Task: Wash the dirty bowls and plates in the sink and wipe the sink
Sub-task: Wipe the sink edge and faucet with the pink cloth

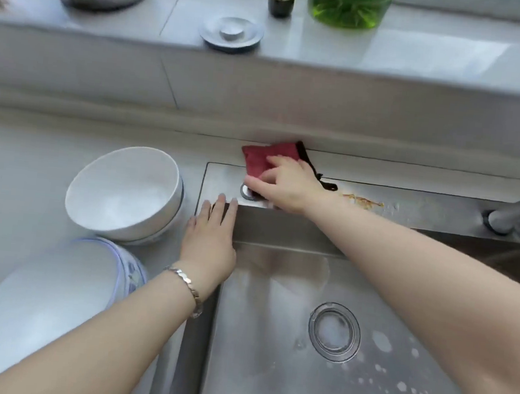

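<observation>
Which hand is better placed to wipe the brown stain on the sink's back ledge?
Right. The right hand presses the red cloth near the stain; the left hand rests bare on the sink corner.

White ceramic bowls [122, 190]: 2
Blue-patterned white plate [35, 302]: 1
Dark red cloth [257, 160]: 1
Stainless steel sink [267, 372]: 1
Round metal sink stopper [231, 33]: 1

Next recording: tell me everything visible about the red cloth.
The red cloth is a dark red, squarish piece of soft fabric with black trim and a black loop trailing at its right. It lies flat on the sink's steel back ledge, far edge against the wall. The right hand presses on its near right part.
</observation>
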`<state>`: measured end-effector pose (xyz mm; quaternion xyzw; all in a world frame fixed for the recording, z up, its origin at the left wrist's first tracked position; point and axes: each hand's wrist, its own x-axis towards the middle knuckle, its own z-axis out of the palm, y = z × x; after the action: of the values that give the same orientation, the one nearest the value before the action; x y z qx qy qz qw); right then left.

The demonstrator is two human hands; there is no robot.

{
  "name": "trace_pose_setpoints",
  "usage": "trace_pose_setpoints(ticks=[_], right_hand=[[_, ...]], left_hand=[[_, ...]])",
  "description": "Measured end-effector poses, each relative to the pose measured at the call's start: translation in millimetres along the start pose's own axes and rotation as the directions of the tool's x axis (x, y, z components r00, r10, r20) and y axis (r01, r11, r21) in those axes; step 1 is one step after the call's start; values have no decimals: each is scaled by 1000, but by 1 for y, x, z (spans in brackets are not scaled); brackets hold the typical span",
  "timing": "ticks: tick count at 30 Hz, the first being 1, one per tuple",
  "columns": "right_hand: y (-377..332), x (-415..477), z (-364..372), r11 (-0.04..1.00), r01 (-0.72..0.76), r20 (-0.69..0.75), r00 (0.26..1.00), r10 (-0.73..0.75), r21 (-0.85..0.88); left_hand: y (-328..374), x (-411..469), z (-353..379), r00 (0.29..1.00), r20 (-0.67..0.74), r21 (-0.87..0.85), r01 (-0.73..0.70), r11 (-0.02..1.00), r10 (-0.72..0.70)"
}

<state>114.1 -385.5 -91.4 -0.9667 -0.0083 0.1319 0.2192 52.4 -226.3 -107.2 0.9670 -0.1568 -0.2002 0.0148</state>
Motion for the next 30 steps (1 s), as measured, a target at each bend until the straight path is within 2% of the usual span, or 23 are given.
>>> trace_pose_setpoints(ticks=[3, 5, 8, 13, 15, 17, 19, 20, 22, 24, 25, 26, 28, 30], right_hand=[[-3, 11, 32, 1000, -14, -148, 989, 11, -16], [1, 12, 47, 992, -15, -124, 992, 0, -124], [14, -3, 49, 987, -20, -111, 994, 2, -159], [96, -68, 31, 968, -159, -172, 977, 126, -195], [130, -97, 24, 954, -219, -219, 960, 174, -204], [157, -125, 18, 955, -271, -298, 927, 226, -119], [177, -147, 12, 947, -321, -416, 862, 290, -7], [179, -156, 6, 928, -359, -418, 831, 366, 99], [174, -163, -15, 835, -417, -429, 721, 544, 357], [157, -151, -37, 812, -334, -543, 614, 573, 479], [145, -141, -42, 843, -289, -581, 621, 526, 454], [135, -128, -42, 887, -260, -575, 684, 448, 381], [124, -102, -24, 945, -288, -402, 855, 326, 154], [129, -80, -2, 954, -290, -246, 932, 265, -72]], left_hand=[[-3, 1, 7, 1000, -15, -16, 8, 1000, -9], [-1, 2, 10, 999, -42, -25, 13, 1000, -14], [1, 1, 10, 997, -63, -5, 31, 999, -32], [20, 2, 3, 994, -54, 40, 101, 994, -99], [37, 6, 2, 991, -132, 66, 17, 998, -8], [57, 14, 2, 966, -222, 63, -118, 991, 129], [79, 23, -2, 967, -150, 59, -200, 978, 207], [90, 28, -5, 967, -101, 64, -227, 972, 233], [108, 40, -10, 964, -61, 58, -255, 965, 258], [119, 50, -10, 966, -54, 20, -253, 967, 254], [123, 53, -9, 969, -44, 6, -244, 970, 244], [125, 54, -8, 972, -35, 4, -233, 972, 233], [130, 55, -7, 975, -49, 29, -215, 976, 217], [133, 57, -5, 977, -69, 48, -197, 979, 200]])
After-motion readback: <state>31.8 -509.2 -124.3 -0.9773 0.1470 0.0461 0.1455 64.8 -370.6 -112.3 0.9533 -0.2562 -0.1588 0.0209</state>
